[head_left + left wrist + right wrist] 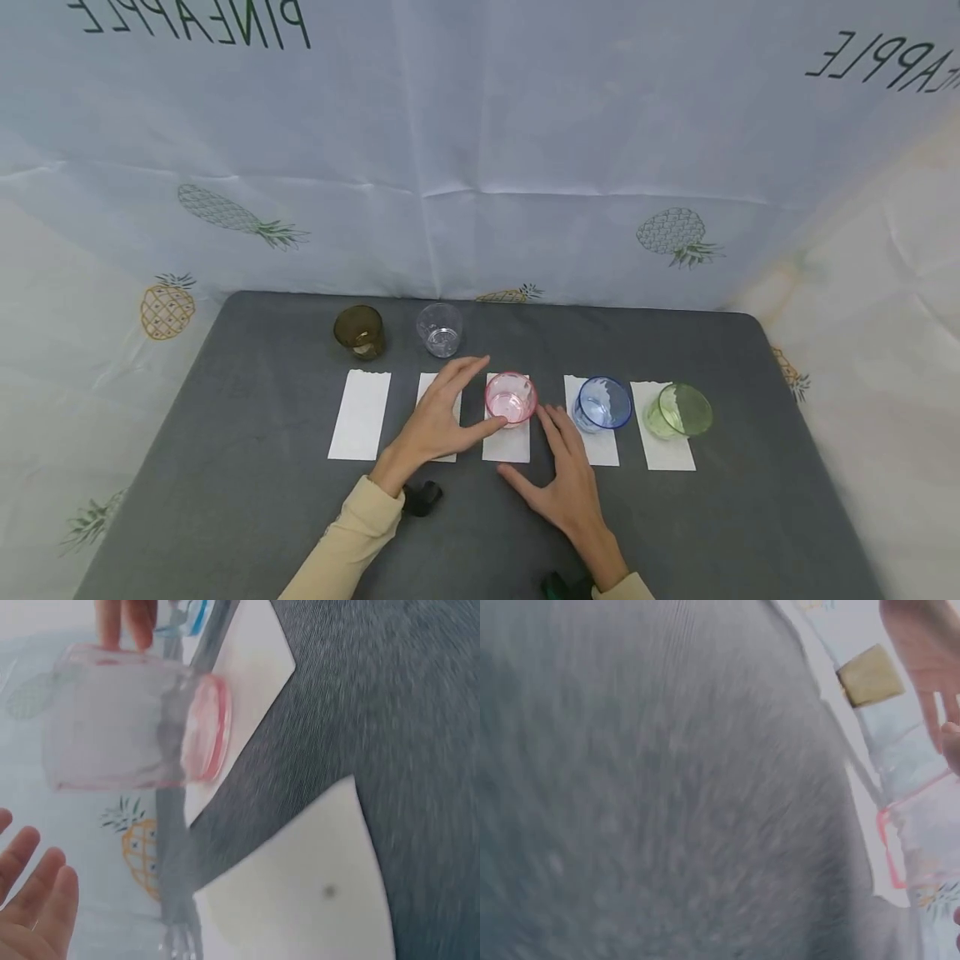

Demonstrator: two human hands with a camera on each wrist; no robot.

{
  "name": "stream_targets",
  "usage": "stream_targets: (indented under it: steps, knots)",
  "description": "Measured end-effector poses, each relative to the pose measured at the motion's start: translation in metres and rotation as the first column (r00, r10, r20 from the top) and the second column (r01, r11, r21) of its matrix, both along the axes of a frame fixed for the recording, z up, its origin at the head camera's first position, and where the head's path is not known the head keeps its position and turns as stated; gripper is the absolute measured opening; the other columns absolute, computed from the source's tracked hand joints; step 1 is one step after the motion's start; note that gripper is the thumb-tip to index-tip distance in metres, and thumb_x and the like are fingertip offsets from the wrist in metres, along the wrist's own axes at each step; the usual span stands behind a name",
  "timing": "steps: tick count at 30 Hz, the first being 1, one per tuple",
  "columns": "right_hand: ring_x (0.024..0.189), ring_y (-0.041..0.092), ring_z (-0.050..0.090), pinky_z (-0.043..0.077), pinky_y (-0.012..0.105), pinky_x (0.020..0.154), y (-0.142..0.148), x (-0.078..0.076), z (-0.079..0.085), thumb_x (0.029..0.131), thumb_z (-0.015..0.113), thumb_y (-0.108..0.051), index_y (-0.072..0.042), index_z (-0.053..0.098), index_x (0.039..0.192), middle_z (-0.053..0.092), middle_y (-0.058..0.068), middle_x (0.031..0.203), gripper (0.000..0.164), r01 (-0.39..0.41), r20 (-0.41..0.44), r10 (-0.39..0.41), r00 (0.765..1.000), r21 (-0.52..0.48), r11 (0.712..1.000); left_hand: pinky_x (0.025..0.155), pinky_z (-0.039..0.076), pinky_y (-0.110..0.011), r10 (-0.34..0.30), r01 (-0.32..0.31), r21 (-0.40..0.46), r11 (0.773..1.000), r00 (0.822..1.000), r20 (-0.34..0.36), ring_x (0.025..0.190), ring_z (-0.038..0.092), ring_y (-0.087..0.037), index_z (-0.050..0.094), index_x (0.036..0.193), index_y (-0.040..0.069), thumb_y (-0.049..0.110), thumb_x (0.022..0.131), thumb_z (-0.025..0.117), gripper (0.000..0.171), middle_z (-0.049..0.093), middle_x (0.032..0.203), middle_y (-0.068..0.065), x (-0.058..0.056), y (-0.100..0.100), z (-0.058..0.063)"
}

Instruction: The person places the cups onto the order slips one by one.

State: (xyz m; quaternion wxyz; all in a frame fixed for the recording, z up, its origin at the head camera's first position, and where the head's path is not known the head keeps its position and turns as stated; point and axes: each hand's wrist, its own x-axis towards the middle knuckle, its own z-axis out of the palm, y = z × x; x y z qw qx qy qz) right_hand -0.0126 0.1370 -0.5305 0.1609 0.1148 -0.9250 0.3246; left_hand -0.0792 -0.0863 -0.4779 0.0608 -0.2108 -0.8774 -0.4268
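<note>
One pink glass (511, 400), upright on the third slip (507, 447) of five white paper ones rowed across the dark counter (247, 433). I take it as clock centre, head view, 12 at the far edge.

Left hand (446, 417) at 9 o'clock: fingers wide, thumb spread well away from them, its tip overlapping the glass's near side. Touching or just beside, I cannot tell. Right hand (566, 487) at 5: fingers fairly straight, thumb wide of them, fingertips right by the rim; again I cannot tell contact.

Blue glass (602, 404) at 3, near, over the fourth slip (606, 450). Green glass (681, 410) farther along that line, over the fifth slip (670, 454).

Clear glass (440, 330) between 10 and 11, directly on the counter, beyond the second slip (427, 382), which the left hand partly covers from me. Brown glass (360, 332) at 10, farther off, beyond the first slip (358, 415).

Cream sleeve (341, 542) at 8, a dark object (423, 498) at that wrist. At 12, past the counter, I log a pale cloth (525, 125) with pineapple prints and mirrored lettering.
</note>
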Motion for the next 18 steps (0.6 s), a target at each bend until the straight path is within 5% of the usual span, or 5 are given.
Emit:
stream_targets:
  steps: [8,18]
  knots:
    - [0.137,0.035,0.049,0.021,0.009,0.122,-0.004,0.015,0.017,0.082,0.075,-0.067,-0.012,0.055,0.148,0.059,0.016,0.141,0.088,-0.066,-0.109,0.052,0.993,-0.133,0.989,0.107,0.049,-0.059,0.027,-0.027,0.026,0.999,1.0,-0.007,0.135,0.054,-0.032,0.05,0.152,0.014,0.033,0.079,0.086,0.083,0.053,0.146,-0.011,0.001,-0.021,0.009]
    - [0.138,0.025,0.047,0.027,0.014,0.122,-0.023,0.022,0.037,0.086,0.073,-0.062,-0.006,0.063,0.138,0.057,0.017,0.14,0.077,-0.272,-0.257,0.222,0.941,-0.18,0.945,0.11,0.047,-0.059,0.099,-0.098,0.038,0.994,0.995,-0.028,0.137,0.053,-0.033,0.05,0.152,0.014,0.032,0.079,0.087,0.084,0.054,0.145,-0.013,-0.011,-0.05,0.016]
